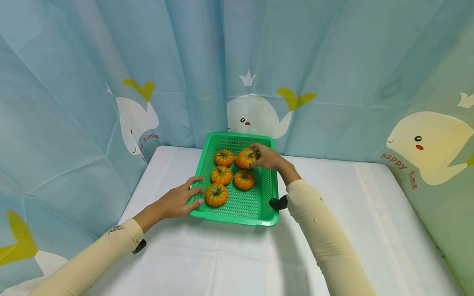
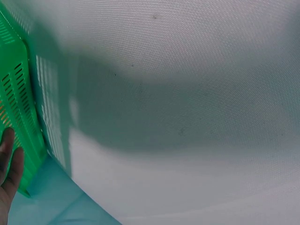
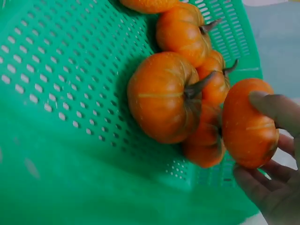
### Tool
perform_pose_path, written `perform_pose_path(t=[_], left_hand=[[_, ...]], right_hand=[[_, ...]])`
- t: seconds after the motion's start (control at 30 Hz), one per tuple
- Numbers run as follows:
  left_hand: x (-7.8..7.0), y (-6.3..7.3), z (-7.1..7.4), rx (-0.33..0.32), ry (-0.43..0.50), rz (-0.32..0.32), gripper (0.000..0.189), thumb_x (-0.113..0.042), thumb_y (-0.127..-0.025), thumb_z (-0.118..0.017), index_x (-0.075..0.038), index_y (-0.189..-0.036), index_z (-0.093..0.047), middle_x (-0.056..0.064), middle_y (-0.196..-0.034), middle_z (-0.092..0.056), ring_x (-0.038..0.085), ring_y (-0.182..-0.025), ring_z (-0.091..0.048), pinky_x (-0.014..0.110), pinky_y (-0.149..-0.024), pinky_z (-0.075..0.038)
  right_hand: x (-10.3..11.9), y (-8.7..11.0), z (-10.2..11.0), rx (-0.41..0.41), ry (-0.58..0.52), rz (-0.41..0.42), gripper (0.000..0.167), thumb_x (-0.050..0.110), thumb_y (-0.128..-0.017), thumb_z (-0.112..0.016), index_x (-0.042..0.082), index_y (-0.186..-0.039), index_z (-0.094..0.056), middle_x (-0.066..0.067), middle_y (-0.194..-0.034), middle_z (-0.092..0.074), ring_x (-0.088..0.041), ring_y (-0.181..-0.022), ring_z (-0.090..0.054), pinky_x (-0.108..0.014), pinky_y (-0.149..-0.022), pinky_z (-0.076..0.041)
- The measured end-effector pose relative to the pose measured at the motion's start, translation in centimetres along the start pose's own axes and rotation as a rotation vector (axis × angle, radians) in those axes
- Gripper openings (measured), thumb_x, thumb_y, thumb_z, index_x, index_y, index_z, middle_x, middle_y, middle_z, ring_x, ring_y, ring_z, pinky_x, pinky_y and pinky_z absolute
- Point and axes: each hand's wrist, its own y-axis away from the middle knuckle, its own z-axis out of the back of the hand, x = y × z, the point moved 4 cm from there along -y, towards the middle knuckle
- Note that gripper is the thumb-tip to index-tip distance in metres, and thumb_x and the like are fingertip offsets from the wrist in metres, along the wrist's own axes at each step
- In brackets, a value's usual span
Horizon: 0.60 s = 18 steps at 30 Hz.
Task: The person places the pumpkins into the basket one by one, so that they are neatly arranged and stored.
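A green plastic basket (image 1: 207,144) with perforated walls holds several small orange pumpkins. My right hand (image 1: 266,157) grips one pumpkin (image 1: 245,158) at the basket's back right. In the right wrist view, the thumb and fingers are around this pumpkin (image 3: 248,124), which hangs above the others. My left hand (image 1: 180,200) is at the basket's left rim, fingers spread and slightly bent. Its fingertips lie near the front-left pumpkin (image 1: 216,195). The left wrist view catches only some fingers (image 2: 15,168) beside the basket wall (image 2: 18,103). Whether they press on it is unclear.
The basket stands on a table with a white cloth (image 1: 333,213), close to the back edge. Blue curtains (image 1: 166,61) printed with whales hang behind and at the sides. A black strap end (image 1: 278,203) hangs from the right sleeve beside the basket's right wall.
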Motion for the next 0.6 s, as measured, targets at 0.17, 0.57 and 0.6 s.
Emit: perform_pose_path(t=[0.17, 0.57, 0.6], left_hand=[[0.1, 0.0, -0.1, 0.003, 0.000, 0.003, 0.036, -0.041, -0.105, -0.051, -0.016, -0.126, -0.064, 0.008, -0.159, -0.031, 0.025, -0.104, -0.067, 0.041, -0.081, -0.056], [0.4, -0.1, -0.2, 0.012, -0.010, 0.010, 0.035, -0.041, -0.105, -0.051, -0.017, -0.126, -0.064, 0.006, -0.159, -0.031, 0.020, -0.102, -0.068, 0.038, -0.081, -0.056], [0.4, -0.1, -0.2, 0.009, -0.009, 0.008, 0.035, -0.041, -0.105, -0.051, -0.017, -0.126, -0.065, 0.006, -0.159, -0.031, 0.021, -0.101, -0.068, 0.038, -0.080, -0.056]], right_hand=[[-0.3, -0.6, -0.7, 0.015, 0.014, -0.021, 0.079, 0.019, -0.084, -0.082, 0.004, -0.149, -0.039, -0.027, -0.146, -0.047, -0.043, -0.133, -0.047, -0.055, -0.111, -0.039], [-0.3, -0.8, -1.4, 0.070, 0.070, -0.078, 0.079, 0.020, -0.086, -0.080, 0.006, -0.151, -0.037, -0.024, -0.149, -0.045, -0.040, -0.131, -0.049, -0.053, -0.108, -0.043], [-0.3, -0.7, -1.4, 0.071, 0.072, -0.082, 0.079, 0.020, -0.087, -0.080, 0.006, -0.151, -0.037, -0.024, -0.149, -0.044, -0.039, -0.131, -0.049, -0.053, -0.108, -0.043]])
